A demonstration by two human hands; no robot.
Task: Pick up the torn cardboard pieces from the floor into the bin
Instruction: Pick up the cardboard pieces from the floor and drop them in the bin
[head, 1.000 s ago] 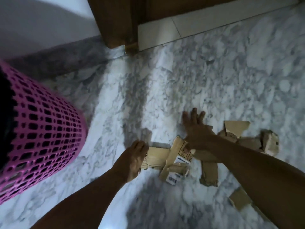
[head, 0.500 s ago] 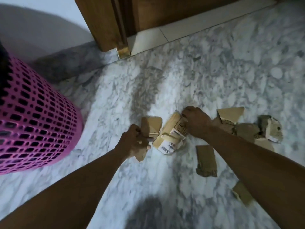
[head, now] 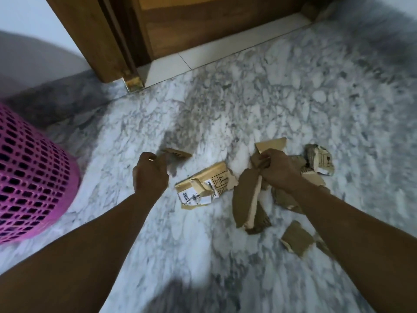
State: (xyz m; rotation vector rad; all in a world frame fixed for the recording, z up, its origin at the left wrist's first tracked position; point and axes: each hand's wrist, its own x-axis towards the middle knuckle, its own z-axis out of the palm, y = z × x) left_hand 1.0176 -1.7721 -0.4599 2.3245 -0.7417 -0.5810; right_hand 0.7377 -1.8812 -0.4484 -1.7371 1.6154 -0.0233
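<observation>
My left hand [head: 150,171] is closed around a small brown cardboard piece [head: 177,152] that sticks out past my fingers, lifted off the marble floor. My right hand [head: 278,169] grips a long torn cardboard strip [head: 246,197] that hangs down toward me. Between my hands a labelled cardboard piece [head: 206,185] with a barcode lies flat on the floor. Several more torn pieces [head: 319,160] lie around and behind my right hand, and one piece [head: 296,241] lies nearer to me. The pink mesh bin [head: 29,177] stands at the left edge, left of my left hand.
A wooden door and frame [head: 117,41] stand at the far side, with a pale threshold strip [head: 203,57] beneath. The white wall [head: 29,48] rises behind the bin. Grey-veined marble floor [head: 293,91] spreads around the pile.
Both hands have closed on cardboard and lifted it. My left hand has moved left with its piece; my right hand has shifted right and raised a long strip.
</observation>
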